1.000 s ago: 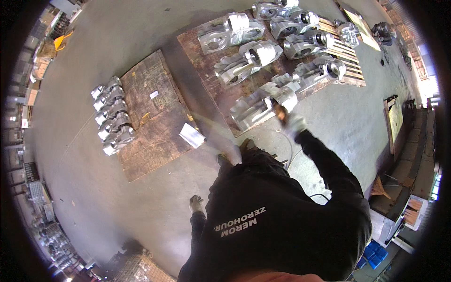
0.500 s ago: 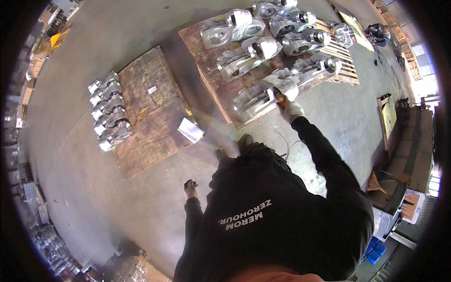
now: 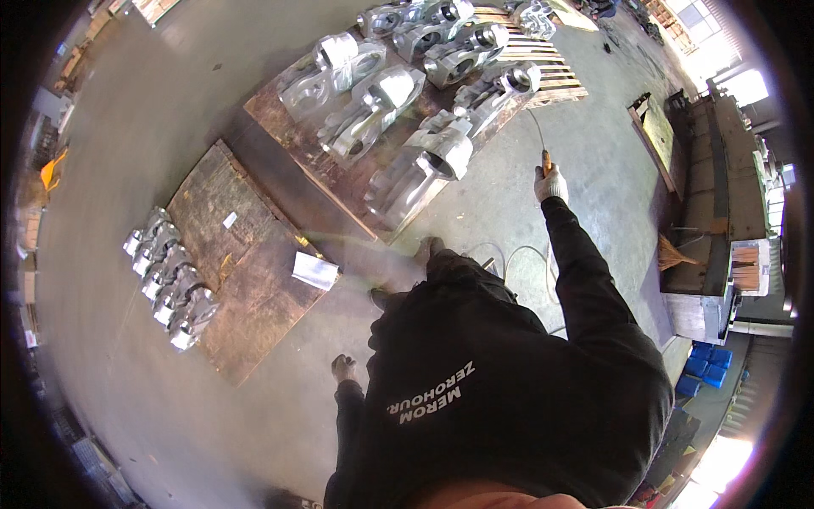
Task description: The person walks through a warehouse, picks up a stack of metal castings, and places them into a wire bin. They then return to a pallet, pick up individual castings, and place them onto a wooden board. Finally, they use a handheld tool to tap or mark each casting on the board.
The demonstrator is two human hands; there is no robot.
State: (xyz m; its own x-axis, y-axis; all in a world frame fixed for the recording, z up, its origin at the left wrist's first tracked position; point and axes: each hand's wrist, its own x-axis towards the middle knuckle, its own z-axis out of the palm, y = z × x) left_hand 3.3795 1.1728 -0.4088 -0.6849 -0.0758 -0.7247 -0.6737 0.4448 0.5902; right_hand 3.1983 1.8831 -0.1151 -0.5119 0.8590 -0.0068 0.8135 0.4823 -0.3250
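My gloved right hand (image 3: 551, 183) is stretched forward over the floor, closed around a tool's orange-brown handle (image 3: 547, 159). A thin, slightly bent shank (image 3: 538, 129) runs from that handle toward the large metal castings; its exact kind is unclear. Nearest to this hand is a silvery metal casting (image 3: 420, 174) with a round bore, at the near edge of the large wooden board. It stands apart from the tool. My gloved left hand (image 3: 343, 368) hangs low beside my body, fingers curled closed, with nothing showing in it.
More large castings (image 3: 373, 106) stand on the wooden board (image 3: 280, 127), beside a slatted pallet (image 3: 555, 76). Left, a lower board (image 3: 246, 288) carries a row of smaller castings (image 3: 170, 276) and a white sheet (image 3: 315, 271). A cable (image 3: 543, 254) loops over the floor. A workbench (image 3: 708, 170) stands right.
My right hand has come away from the near casting's bore, moving right with the tool now in plain sight. The view has shifted, and the boards appear farther left. My left hand stays low.
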